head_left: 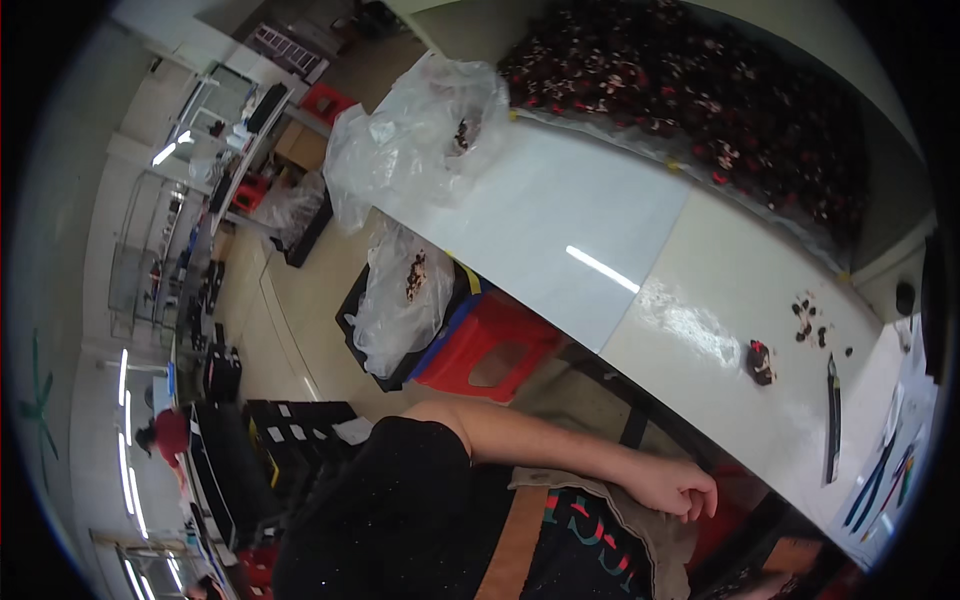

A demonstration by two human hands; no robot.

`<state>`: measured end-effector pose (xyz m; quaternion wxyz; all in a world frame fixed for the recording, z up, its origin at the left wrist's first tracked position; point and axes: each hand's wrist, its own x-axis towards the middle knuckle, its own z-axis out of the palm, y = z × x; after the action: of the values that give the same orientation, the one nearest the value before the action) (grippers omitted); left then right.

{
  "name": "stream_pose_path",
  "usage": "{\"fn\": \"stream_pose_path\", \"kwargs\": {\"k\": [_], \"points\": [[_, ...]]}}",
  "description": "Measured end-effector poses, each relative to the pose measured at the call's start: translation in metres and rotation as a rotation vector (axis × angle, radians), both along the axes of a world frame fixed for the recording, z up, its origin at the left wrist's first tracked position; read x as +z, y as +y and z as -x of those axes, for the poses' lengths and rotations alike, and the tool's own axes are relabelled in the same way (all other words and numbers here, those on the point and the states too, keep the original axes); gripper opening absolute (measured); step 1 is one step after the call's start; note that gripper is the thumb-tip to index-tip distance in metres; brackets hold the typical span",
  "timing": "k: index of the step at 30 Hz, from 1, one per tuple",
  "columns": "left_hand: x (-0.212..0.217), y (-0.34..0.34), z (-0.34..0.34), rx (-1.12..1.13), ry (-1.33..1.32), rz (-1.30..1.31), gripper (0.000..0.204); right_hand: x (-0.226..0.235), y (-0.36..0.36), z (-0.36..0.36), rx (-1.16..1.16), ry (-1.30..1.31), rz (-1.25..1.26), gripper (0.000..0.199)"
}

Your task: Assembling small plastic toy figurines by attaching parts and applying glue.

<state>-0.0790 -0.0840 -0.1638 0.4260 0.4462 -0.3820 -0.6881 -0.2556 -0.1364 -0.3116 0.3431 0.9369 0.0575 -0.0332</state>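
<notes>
My left hand (683, 490) rests on my lap, on beige cloth over patterned shorts, with the fingers loosely curled and nothing in them. My bare forearm runs to it from a black sleeve. The hand lies below the edge of a white table (560, 220) and does not touch it. The things nearest to it on the table are a small dark clump of parts (760, 362), a few scattered dark bits (812, 322) and a black utility knife (832, 420). My right hand is out of view.
A large heap of small dark and red parts (700, 90) covers the far tabletop. A clear plastic bag (420, 130) lies on the table end, another bag (400, 295) sits below beside a red stool (495, 345). Blue-handled pliers (878, 475) lie at the right. A person in red (170, 435) stands far left.
</notes>
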Motion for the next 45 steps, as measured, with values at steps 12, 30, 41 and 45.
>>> {"fn": "stream_pose_path", "kwargs": {"k": [12,30,41,45], "points": [[-0.030,-0.022,0.016,0.215,0.283,-0.106,0.046,0.051,-0.115,0.145,0.329,0.365,1.163,0.030],[-0.058,-0.009,-0.020,0.412,0.641,-0.412,0.042,0.109,-0.058,-0.050,1.736,1.244,2.832,0.026],[-0.068,-0.007,-0.019,0.432,0.595,-0.356,0.040,0.106,-0.034,0.003,1.588,0.561,3.290,0.048],[-0.078,-0.003,-0.020,0.438,0.554,-0.345,0.038,0.109,-0.030,-0.009,1.618,0.442,3.163,0.061]]}}
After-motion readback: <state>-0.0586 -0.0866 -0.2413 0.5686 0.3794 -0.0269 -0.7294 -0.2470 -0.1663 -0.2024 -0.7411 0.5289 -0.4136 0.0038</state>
